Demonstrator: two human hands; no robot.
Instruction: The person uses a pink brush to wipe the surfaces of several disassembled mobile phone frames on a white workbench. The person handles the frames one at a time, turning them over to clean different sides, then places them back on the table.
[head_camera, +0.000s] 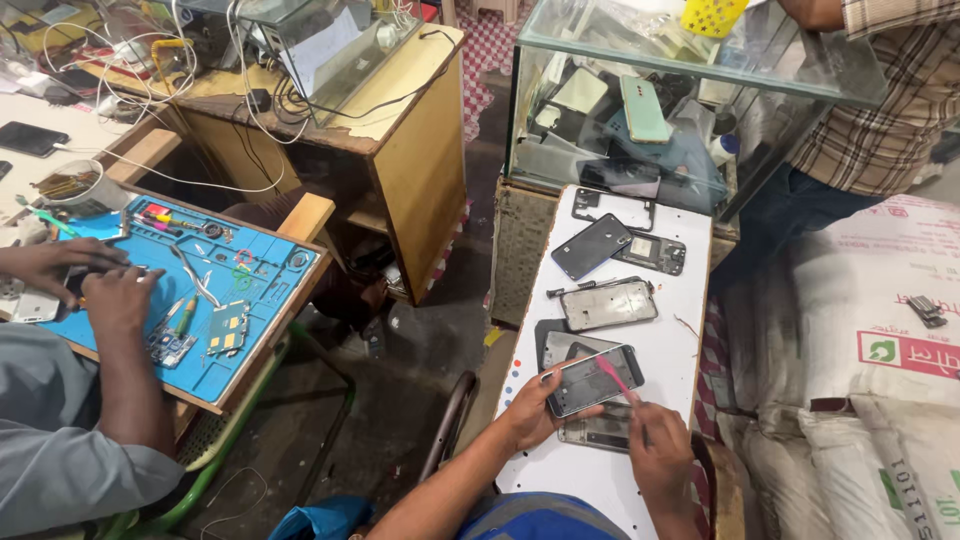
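My left hand (530, 405) grips a phone (590, 380) with a dark screen, held tilted above the white bench (680, 345). My right hand (658, 450) holds a thin pink tool (612, 377) whose tip rests on the phone's screen near its upper right. Under the held phone lies another flat phone part (600, 428), partly hidden by both hands.
Several opened phones and back covers (606, 304) lie farther up the bench. A glass case (650, 100) of phones stands beyond it. A person at the left works over a blue mat (260, 290). Another person in a checked shirt (890, 90) stands at the right, beside white sacks (880, 330).
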